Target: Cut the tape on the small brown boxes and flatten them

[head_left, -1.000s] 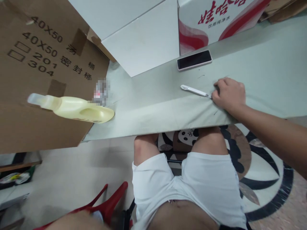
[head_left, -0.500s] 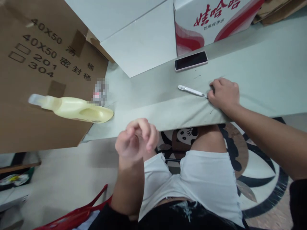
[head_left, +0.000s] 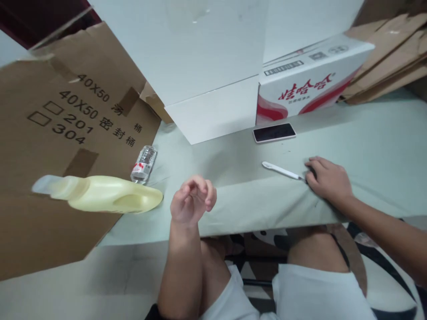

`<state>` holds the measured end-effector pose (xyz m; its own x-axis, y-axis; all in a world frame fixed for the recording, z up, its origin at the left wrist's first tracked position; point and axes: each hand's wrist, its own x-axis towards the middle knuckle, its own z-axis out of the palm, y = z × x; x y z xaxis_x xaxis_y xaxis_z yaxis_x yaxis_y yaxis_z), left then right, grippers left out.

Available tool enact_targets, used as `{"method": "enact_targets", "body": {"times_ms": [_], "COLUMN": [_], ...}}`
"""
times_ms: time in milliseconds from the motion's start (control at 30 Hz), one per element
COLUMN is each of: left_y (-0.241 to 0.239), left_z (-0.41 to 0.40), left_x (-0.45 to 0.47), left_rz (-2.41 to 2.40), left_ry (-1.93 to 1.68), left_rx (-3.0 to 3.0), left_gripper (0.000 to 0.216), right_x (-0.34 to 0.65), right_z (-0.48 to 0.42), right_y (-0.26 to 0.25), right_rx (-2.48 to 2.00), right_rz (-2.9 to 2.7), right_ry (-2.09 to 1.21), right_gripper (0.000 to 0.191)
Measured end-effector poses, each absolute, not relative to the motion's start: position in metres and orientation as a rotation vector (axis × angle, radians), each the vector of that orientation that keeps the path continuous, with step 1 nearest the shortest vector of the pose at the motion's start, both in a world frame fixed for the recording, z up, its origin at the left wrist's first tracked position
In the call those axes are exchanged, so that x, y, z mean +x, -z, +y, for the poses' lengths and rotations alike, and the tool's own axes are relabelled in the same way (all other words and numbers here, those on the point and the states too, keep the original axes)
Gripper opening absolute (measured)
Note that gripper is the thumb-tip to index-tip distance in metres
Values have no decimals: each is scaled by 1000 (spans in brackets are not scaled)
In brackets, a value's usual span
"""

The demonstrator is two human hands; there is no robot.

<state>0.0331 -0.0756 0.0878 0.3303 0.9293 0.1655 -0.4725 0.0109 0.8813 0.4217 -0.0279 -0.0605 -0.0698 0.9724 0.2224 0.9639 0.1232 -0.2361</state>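
Observation:
My right hand (head_left: 328,180) rests on the pale green cloth-covered table (head_left: 373,138) near its front edge. Its fingers are curled over the metal end of a thin white-handled tool (head_left: 278,170) that lies flat and points left. My left hand (head_left: 193,201) is raised in front of the table edge, with the fingers loosely curled together and nothing visible in them. It hangs between the tool and a pale yellow jug (head_left: 110,200) lying on its side at the left.
A small clear water bottle (head_left: 143,163) lies behind the jug. A dark phone (head_left: 274,132) lies flat before a red-and-white carton (head_left: 300,89) and a white box (head_left: 216,115). A big brown cardboard box (head_left: 50,133) fills the left; flattened cardboard (head_left: 393,58) is stacked far right.
My left hand came up into view and rose to table height. The camera tilted upward, showing more of the boxes. My right hand stayed at the tool's end.

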Motion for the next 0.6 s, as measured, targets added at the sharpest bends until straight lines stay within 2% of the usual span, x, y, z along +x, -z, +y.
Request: {"method": "enact_targets", "body": {"times_ms": [333,467,600], "left_y": [-24,-23,-25], "left_z": [-36,-34,-39], "left_x": [-37,-55,-66], "left_rz": [588,527,453], "left_ry": [-1307,-1358,-1432], "left_rx": [566,468,379], "left_gripper": [40,39,36], "right_x": [416,398,323], "right_z": [-27,-9,7], "right_y": [51,15,-30], "right_rx": [-1935,-1940,-1773], "right_rz": [-1950,-1926,-1950], "right_ry": [-191,-256,-230], "right_gripper": [19,13,14]}}
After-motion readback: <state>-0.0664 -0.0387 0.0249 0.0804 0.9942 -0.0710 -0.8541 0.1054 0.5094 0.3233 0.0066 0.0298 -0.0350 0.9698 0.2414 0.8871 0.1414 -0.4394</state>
